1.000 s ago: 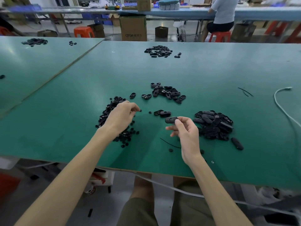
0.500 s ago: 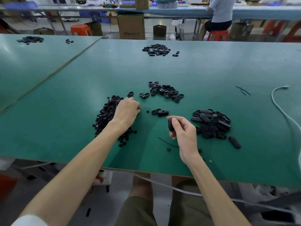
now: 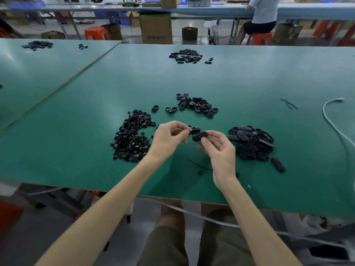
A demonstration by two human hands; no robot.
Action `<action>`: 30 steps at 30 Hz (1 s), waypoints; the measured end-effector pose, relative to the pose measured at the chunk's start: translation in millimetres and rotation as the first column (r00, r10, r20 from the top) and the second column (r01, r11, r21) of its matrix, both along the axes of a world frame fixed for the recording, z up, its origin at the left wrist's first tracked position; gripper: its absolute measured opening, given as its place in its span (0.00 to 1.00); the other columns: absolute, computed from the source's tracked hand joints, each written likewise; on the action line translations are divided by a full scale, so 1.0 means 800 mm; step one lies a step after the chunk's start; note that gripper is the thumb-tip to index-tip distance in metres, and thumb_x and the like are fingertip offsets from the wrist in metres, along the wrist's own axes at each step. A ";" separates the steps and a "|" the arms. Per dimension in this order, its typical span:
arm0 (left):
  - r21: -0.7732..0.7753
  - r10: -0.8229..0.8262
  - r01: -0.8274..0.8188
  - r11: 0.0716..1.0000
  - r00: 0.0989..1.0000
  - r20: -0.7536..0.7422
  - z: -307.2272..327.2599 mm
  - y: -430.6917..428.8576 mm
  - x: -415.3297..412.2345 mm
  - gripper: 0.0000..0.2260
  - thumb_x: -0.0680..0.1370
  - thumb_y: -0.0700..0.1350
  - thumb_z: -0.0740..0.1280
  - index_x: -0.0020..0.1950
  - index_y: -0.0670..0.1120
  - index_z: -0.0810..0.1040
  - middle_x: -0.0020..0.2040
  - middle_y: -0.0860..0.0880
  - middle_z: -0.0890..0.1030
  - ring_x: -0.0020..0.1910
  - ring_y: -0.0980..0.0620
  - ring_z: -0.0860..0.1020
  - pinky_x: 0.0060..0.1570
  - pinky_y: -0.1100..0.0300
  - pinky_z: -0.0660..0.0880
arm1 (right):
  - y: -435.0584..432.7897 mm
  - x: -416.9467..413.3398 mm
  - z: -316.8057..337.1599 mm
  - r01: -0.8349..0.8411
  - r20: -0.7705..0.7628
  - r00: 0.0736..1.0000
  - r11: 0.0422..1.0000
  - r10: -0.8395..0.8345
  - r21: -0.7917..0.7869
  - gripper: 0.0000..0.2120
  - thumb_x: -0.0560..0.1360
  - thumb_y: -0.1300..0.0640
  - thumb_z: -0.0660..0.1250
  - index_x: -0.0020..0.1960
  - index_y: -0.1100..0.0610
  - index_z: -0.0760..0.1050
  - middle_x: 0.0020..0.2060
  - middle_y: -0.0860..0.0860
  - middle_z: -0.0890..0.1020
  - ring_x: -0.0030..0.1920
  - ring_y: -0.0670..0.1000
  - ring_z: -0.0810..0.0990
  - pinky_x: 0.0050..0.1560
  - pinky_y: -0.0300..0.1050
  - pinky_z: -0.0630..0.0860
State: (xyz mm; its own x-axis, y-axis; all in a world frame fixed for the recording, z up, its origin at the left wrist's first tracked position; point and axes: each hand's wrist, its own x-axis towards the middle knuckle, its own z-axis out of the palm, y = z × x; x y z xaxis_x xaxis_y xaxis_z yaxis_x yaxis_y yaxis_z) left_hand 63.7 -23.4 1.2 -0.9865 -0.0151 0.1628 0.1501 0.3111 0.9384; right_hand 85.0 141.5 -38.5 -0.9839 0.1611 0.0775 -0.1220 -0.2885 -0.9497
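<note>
Both bare forearms reach in over the near edge of the green counter [image 3: 76, 169], wrists lifted off it. The right grip [image 3: 218, 150], palm turned leftward, pinches a black oval shell [image 3: 199, 136] between thumb and fingertips, holding it in the air over the counter. The left grip [image 3: 169, 138] meets the shell's left end with its fingers curled and thumb and forefinger pinched together. Anything between them is too small to see. A heap of small black parts [image 3: 130, 139] lies to the left and a heap of shells [image 3: 251, 143] to the right. A third heap [image 3: 196, 105] lies beyond.

Small-parts heap [image 3: 130, 139] crowds the left hand [image 3: 169, 139], shell pile [image 3: 251, 144] the right hand [image 3: 221, 150]; table [image 3: 249, 83] beyond lies open.
</note>
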 end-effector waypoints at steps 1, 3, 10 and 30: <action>0.036 0.002 -0.001 0.999 1.000 -0.012 0.000 0.005 0.004 0.04 0.79 0.36 0.71 0.48 0.44 0.84 0.40 0.48 0.87 0.33 0.56 0.82 0.36 0.71 0.72 | 0.001 0.000 0.000 0.007 0.000 1.000 1.000 -0.007 -0.015 0.07 0.79 0.67 0.71 0.55 0.59 0.81 0.50 0.55 0.88 0.53 0.56 0.88 0.52 0.45 0.84; 0.062 0.021 -0.019 0.998 0.999 -0.037 -0.001 0.013 0.010 0.04 0.78 0.37 0.72 0.48 0.45 0.84 0.40 0.48 0.87 0.35 0.54 0.83 0.39 0.68 0.74 | 0.001 0.000 -0.002 0.026 -0.003 1.000 1.000 -0.026 -0.016 0.06 0.79 0.66 0.72 0.54 0.59 0.80 0.49 0.54 0.89 0.52 0.53 0.88 0.52 0.44 0.83; 0.036 0.074 -0.071 0.997 0.993 -0.090 -0.007 0.023 0.020 0.04 0.78 0.41 0.74 0.47 0.50 0.85 0.41 0.54 0.85 0.37 0.52 0.84 0.40 0.67 0.75 | 0.003 -0.001 -0.006 0.060 -0.004 0.998 0.998 -0.060 0.006 0.03 0.78 0.63 0.74 0.51 0.57 0.83 0.44 0.47 0.87 0.47 0.46 0.85 0.51 0.46 0.83; 0.043 0.134 -0.134 0.990 0.991 0.000 -0.023 0.034 0.014 0.09 0.75 0.45 0.78 0.50 0.51 0.79 0.41 0.54 0.86 0.39 0.50 0.84 0.45 0.56 0.81 | 0.002 0.001 -0.004 0.036 0.016 0.999 0.997 -0.037 0.066 0.04 0.77 0.64 0.75 0.50 0.57 0.83 0.44 0.51 0.87 0.45 0.47 0.84 0.45 0.38 0.80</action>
